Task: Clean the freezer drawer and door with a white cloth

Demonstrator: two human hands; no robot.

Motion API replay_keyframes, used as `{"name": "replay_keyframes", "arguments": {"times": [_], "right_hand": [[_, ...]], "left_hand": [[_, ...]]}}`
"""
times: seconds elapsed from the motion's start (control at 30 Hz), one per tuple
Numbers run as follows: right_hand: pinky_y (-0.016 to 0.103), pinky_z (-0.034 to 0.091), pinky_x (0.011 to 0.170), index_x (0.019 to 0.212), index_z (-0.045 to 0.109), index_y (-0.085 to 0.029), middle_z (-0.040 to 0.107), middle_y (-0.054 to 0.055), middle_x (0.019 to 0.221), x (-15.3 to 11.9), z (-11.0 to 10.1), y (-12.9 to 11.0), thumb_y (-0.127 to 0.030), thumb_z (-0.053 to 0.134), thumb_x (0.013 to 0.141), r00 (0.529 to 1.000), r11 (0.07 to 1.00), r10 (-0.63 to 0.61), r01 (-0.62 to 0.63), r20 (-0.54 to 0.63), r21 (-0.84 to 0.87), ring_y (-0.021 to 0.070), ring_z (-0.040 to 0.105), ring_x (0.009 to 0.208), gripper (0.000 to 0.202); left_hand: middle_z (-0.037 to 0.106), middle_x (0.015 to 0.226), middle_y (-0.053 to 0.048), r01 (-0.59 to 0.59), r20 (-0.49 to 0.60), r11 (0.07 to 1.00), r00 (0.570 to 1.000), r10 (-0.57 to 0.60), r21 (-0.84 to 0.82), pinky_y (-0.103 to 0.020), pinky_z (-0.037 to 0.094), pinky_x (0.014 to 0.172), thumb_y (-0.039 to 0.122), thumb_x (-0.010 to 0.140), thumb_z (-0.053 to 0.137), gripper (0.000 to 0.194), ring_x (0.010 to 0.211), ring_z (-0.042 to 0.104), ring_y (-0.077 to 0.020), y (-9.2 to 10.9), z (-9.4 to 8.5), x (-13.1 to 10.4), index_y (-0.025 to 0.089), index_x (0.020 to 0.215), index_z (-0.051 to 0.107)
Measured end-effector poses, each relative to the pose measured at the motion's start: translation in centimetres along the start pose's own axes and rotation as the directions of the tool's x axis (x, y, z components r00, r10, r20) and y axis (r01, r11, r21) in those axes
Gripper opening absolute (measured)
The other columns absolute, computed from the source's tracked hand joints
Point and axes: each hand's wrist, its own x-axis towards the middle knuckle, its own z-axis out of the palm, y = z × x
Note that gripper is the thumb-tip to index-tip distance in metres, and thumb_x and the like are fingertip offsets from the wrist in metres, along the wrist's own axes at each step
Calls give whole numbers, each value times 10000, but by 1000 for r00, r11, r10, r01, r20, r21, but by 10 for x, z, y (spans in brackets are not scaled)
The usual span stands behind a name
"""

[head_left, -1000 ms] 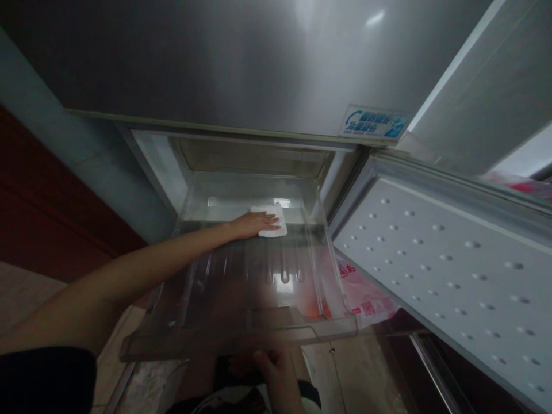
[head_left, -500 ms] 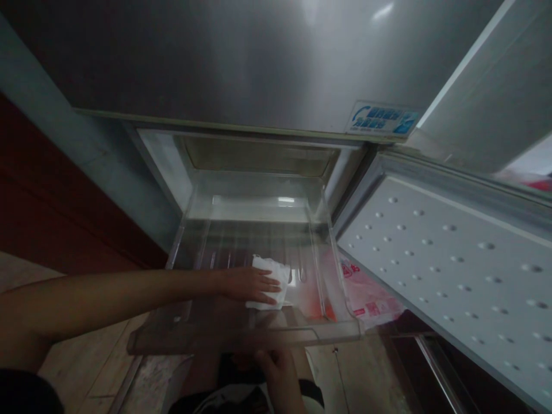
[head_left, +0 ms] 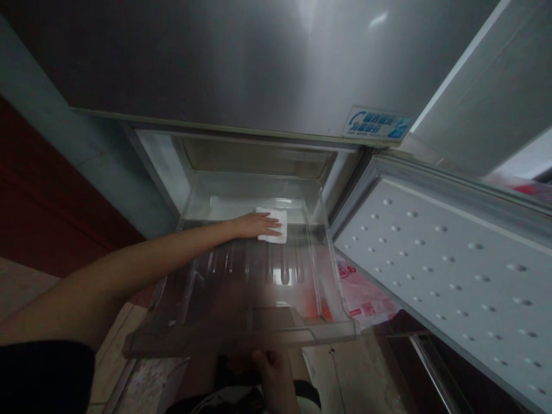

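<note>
My left hand (head_left: 256, 225) reaches into a clear plastic freezer drawer (head_left: 133, 345) and lies flat, fingers stretched out, on a folded white cloth or paper towel (head_left: 279, 234). It presses the cloth against the ribbed drawer floor, toward the back. Low in the view, just below the drawer's front edge, my right hand (head_left: 276, 374) is closed with its thumb up. Whether anything is in its fingers is hidden. The drawer is pulled well out of the compartment (head_left: 259, 155).
The freezer door (head_left: 431, 259) stands swung out to the right, its dimpled inner side showing. The steel upper door (head_left: 215, 69), with a blue sticker (head_left: 377, 123), overhangs the compartment. A pink plastic bag (head_left: 366, 293) lies right of the drawer. A dark red panel (head_left: 47, 190) is at the left.
My left hand has slid the cloth away from me, from the drawer's middle toward its back. My right hand has stayed near the same spot.
</note>
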Motion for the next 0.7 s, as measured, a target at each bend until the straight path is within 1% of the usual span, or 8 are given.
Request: {"name": "replay_keyframes", "arguments": {"times": [0.07,0.17,0.23,0.3,0.4,0.47,0.6,0.7], "right_hand": [[348,550,625,751,723,-117,693,104,662,1,-1,6,-666,681,630,1000,1000,8,-8,-15,19,239,666,602,563],[357,554,673,813,714,-123,704,103,727,3,-4,19,-665,699,612,995,999,-17,19,-99,26,244,675,664,578],[356,555,695,829,706,-125,709,111,781,4,-6,23,-668,709,597,990,999,-28,30,-138,12,252,679,718,591],[352,557,680,821,702,-124,708,112,776,4,-6,22,-673,703,600,988,999,-41,40,-146,-9,254,678,714,591],[341,558,648,815,705,-123,702,101,718,2,-4,16,-651,693,635,991,998,-66,62,-119,-33,241,673,653,557],[335,558,655,831,709,-122,704,101,719,2,-3,14,-621,693,659,992,996,-80,77,-95,-38,239,677,668,528],[331,556,642,829,716,-111,708,118,745,2,-4,18,-588,685,688,996,997,-65,63,-60,-39,255,685,726,498],[333,551,671,845,716,-111,711,120,785,2,-4,17,-575,678,706,997,997,-68,67,-43,-35,243,683,726,486]], "left_hand": [[446,1438,-95,47,-21,999,999,-47,12,-490,254,1105,59,888,441,450,1323,408,-220,-12,-7,7,214,1309,482],[421,1451,-110,129,-54,991,990,-128,20,-481,253,1099,40,914,332,460,1342,379,-210,-21,-11,13,205,1321,469],[411,1456,-105,164,-61,986,985,-163,20,-448,250,1106,33,918,289,484,1346,371,-187,-22,-9,13,219,1334,454],[397,1467,-93,170,-55,985,984,-169,20,-409,255,1109,30,917,286,501,1350,363,-165,-17,-5,11,232,1354,425],[391,1471,-87,135,-27,991,991,-134,18,-381,273,1108,52,922,328,488,1347,376,-169,0,5,4,242,1363,416],[407,1462,-79,87,2,996,996,-87,13,-378,282,1111,60,925,340,480,1338,394,-178,17,13,-3,262,1349,439],[446,1440,-49,-32,49,999,998,33,-13,-374,286,1122,82,923,372,455,1337,398,-177,59,33,-20,308,1300,491],[475,1422,-27,-117,63,992,991,120,-42,-377,273,1137,123,914,421,412,1334,402,-168,91,44,-34,323,1260,519]]}}
